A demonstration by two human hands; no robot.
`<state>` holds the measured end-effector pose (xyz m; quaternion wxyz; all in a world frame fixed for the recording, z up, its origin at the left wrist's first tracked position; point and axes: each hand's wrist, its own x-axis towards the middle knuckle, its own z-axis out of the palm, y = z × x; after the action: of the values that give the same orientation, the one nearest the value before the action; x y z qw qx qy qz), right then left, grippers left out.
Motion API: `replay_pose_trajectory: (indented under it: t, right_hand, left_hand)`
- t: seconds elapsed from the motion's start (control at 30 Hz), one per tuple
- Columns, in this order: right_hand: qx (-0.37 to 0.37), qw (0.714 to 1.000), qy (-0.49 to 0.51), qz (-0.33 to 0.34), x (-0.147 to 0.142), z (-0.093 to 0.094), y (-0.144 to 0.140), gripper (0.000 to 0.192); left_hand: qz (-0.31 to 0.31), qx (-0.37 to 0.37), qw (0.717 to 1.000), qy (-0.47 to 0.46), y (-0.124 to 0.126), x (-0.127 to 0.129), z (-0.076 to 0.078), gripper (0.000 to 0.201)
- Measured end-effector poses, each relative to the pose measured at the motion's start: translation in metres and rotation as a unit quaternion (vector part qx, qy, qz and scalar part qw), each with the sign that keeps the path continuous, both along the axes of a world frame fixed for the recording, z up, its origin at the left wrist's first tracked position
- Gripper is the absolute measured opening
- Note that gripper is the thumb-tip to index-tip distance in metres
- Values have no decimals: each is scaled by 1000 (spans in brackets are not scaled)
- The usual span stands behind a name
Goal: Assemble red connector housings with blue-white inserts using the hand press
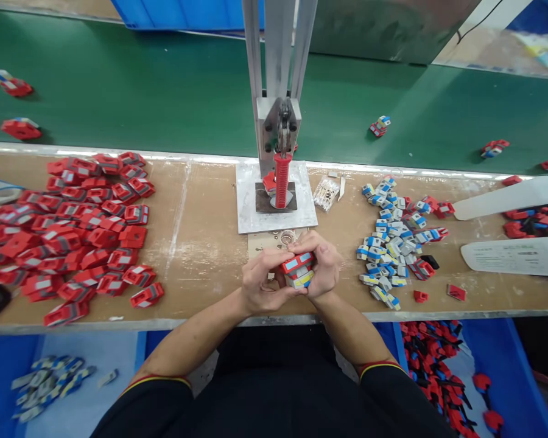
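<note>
My left hand (261, 281) and my right hand (320, 263) meet at the front middle of the wooden bench (201, 243). Together they grip a small toy piece (298, 269): a red shell on top, a grey, blue and yellow part beneath. Fingers of both hands wrap its sides. Just behind my hands stands a small hand press (278, 121) with a red ribbed handle (282, 180) on a white base plate (251, 207). A red part (269, 182) sits under the press.
A heap of red shells (77, 231) covers the bench's left. Grey-blue inner parts (390, 243) lie in a pile at the right. Behind runs a green conveyor belt (164, 91) carrying assembled pieces (380, 126). Blue bins (59, 377) sit below the bench.
</note>
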<state>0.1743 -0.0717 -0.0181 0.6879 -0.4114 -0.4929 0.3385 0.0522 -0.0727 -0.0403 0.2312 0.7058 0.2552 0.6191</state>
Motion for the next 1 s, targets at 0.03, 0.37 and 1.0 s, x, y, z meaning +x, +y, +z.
replay_pose_trajectory:
  t: [0.03, 0.37, 1.0]
  right_hand:
    - [-4, 1000, 5, 3, -2, 0, 1, 51]
    - [27, 988, -148, 41, 27, 9, 49, 57]
    - [73, 954, -74, 281, 27, 196, 103, 48]
  left_hand:
    - [5, 5, 1000, 3, 0, 0, 0, 58]
    - [7, -95, 995, 20, 55, -68, 8, 56]
    - [-165, -122, 880, 429, 145, -88, 48, 38]
